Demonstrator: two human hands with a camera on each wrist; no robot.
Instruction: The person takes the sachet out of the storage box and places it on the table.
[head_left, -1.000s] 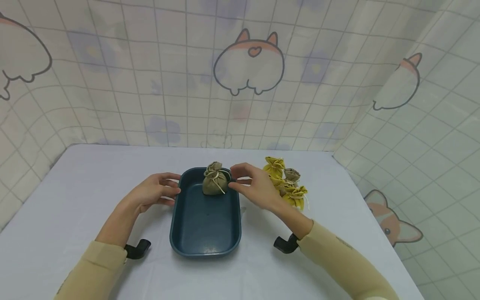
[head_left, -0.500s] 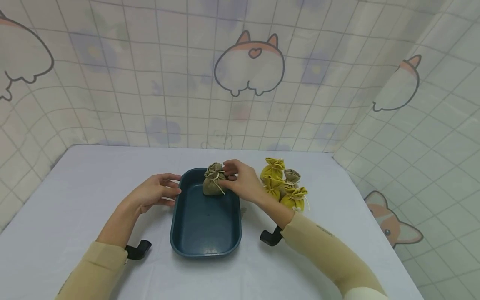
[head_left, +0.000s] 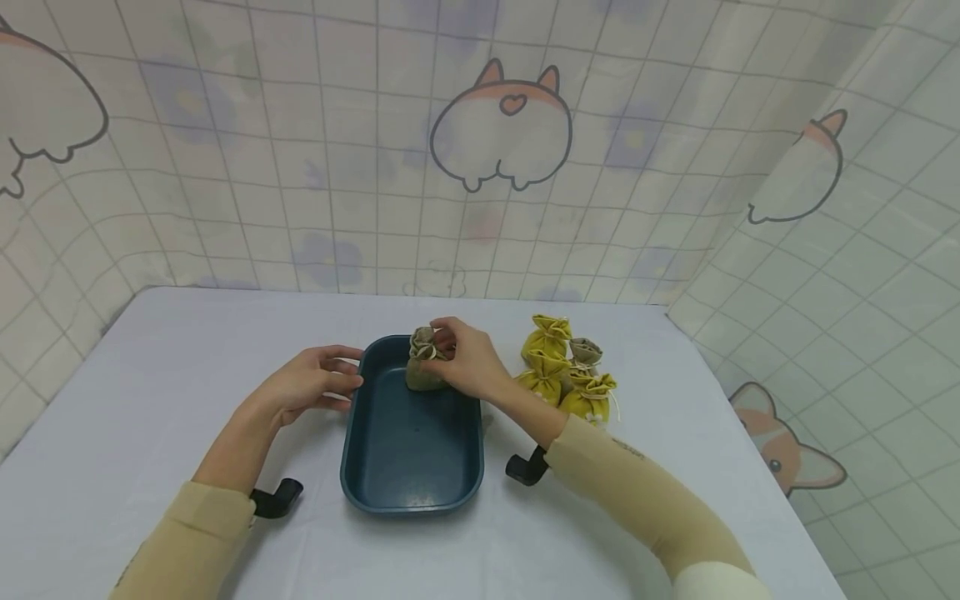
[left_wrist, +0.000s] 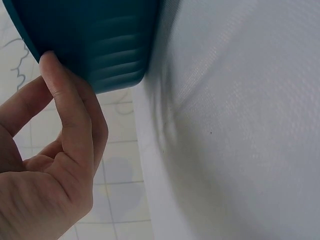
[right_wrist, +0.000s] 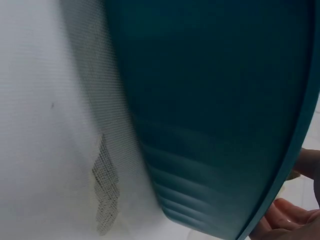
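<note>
A dark teal tray [head_left: 412, 446] lies on the white-covered table. In its far end sits a small olive-brown drawstring pouch [head_left: 423, 379]. My right hand [head_left: 468, 362] reaches over the tray's right rim and pinches this pouch near its tied neck, thumb in front and fingers behind. In the right wrist view the tray's side wall [right_wrist: 200, 125] hides the pouch almost wholly, and only part of the hand shows. My left hand [head_left: 311, 383] touches the tray's left rim from outside with loosely bent fingers; in the left wrist view a fingertip [left_wrist: 50, 62] rests against the wall.
Right of the tray stands a cluster of drawstring pouches, several yellow [head_left: 545, 367] and a brown one [head_left: 585, 352]. Black wrist mounts [head_left: 277, 498] stick out below both sleeves. Behind the table hangs a tile-patterned curtain [head_left: 375, 167].
My right hand has moved left across the tray's rim and closed its fingers on the brown pouch, whose top now leans slightly left. My left hand and the tray stay put.
</note>
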